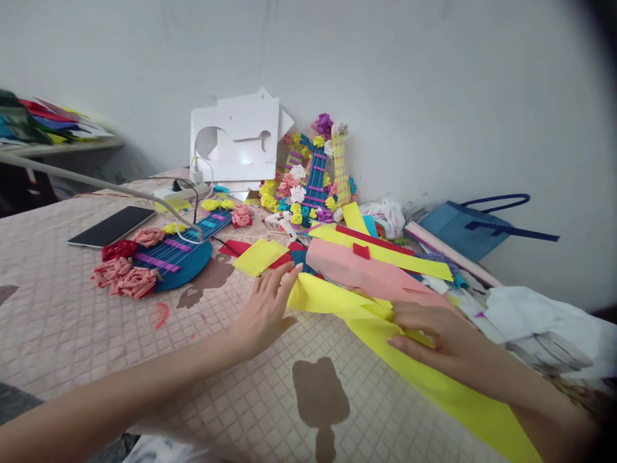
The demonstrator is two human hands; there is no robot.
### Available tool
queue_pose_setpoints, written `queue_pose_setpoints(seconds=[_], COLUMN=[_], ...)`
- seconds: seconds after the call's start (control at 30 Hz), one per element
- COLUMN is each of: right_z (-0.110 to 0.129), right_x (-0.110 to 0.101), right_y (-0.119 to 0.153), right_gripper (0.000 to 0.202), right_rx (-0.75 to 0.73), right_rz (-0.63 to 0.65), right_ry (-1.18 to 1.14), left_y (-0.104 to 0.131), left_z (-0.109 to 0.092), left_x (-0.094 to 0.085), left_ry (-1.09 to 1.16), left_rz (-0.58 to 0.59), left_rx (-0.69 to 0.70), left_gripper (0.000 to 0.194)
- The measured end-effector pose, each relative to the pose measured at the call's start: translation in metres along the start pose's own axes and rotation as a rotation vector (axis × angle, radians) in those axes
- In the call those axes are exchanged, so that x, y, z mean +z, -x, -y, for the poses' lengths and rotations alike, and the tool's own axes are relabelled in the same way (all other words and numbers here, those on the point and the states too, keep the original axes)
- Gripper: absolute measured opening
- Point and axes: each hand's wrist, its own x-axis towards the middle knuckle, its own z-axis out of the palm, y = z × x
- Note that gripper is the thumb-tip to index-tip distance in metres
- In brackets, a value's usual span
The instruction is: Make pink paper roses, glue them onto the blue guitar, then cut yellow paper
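A long sheet of yellow crepe paper [429,379] runs diagonally across the front right of the table, its far end folded and creased. My right hand [434,331] has its fingers curled over the folded part, gripping it, with the thumb on the near side. At the far left end of the paper is my left hand [270,299], fingers stretched out and thumb apart. Its fingertips reach the paper's edge; whether they press on it I cannot tell. A roll of pink paper [366,263] lies just behind, and a yellow paper piece [260,257] lies beyond my left hand.
On the left lies a blue paper guitar [187,270] with pink and red flowers, near a black phone [113,226]. A white glue gun [282,223] and flower-covered guitars [315,173] stand behind. A blue bag [463,228] and white plastic [544,321] are at right.
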Motion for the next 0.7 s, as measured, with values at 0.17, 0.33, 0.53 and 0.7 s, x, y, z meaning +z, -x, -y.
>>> queue_pose_setpoints(seconds=[0.17,0.33,0.53,0.7], right_z=[-0.006,-0.011,-0.003,-0.008], right_x=[0.000,0.001,-0.002,0.024], right_y=[0.010,0.017,0.012,-0.011], right_gripper=[0.025,0.029,0.042,0.035], right_rx=[0.029,0.051,0.038,0.087], right_rz=[-0.035,-0.039,0.061,0.169], right_ry=[0.009,0.000,-0.179,-0.231], left_y=[-0.018,-0.016,-0.007,-0.002], left_z=[0.015,0.031,0.048,0.089], left_x=[0.010,-0.037,-0.097,-0.097], left_ry=[0.015,0.245,0.660,0.557], left_rz=[-0.057,0.098,0.319,0.495], left_rx=[0.034,-0.019,-0.381,-0.385], left_gripper=[0.044,0.016,0.024,0.026])
